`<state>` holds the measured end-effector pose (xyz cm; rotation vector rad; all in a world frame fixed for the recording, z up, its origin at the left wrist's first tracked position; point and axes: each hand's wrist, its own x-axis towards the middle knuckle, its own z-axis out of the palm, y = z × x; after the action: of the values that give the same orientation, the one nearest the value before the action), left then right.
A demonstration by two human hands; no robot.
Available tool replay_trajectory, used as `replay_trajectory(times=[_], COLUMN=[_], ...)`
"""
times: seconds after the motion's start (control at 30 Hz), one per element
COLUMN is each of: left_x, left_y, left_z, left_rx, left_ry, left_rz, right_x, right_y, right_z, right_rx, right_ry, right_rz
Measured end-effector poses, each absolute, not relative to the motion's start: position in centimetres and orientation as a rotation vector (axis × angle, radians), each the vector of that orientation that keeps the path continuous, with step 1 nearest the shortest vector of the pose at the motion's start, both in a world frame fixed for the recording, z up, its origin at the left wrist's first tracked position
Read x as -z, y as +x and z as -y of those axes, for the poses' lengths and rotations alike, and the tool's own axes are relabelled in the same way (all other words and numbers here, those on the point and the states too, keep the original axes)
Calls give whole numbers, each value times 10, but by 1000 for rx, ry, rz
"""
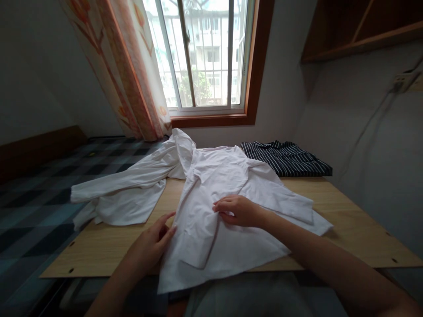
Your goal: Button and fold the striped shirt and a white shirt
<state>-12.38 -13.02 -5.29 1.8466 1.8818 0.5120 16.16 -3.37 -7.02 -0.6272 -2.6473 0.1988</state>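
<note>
A white long-sleeved shirt (211,176) lies spread on a wooden board, its hem hanging a little past the near edge. One sleeve is folded down over the shirt's front, and the other lies out to the right. My right hand (239,210) is on the front of the shirt, fingers curled and thumb close to them, pinching cloth at the folded sleeve's edge. At the shirt's left side edge, my left hand (155,240) rests with thumb and forefinger apart, its fingertips at the cloth. Its other fingers are partly hidden.
Left of the shirt, another white garment (128,189) lies crumpled across the board (109,251) and the checked bedding (29,211). A folded black-and-white striped garment (287,158) is at the back right. Behind are a window (208,57) and a floral curtain (122,66).
</note>
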Motion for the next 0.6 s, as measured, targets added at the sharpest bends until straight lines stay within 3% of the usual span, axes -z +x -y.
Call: replay_trajectory(times=[0.4, 0.5, 0.6], left_x=[61, 52, 39], left_y=[-102, -82, -60], left_z=[153, 156, 157], left_rx=[-295, -230, -131], left_ry=[1785, 1827, 1877], left_rz=[-2092, -2138, -2207], right_x=[86, 91, 94], right_y=[143, 146, 154], right_z=[53, 49, 43], right_rx=[54, -129, -520], right_ry=[-520, -607, -747], right_rz=[2721, 2530, 2180])
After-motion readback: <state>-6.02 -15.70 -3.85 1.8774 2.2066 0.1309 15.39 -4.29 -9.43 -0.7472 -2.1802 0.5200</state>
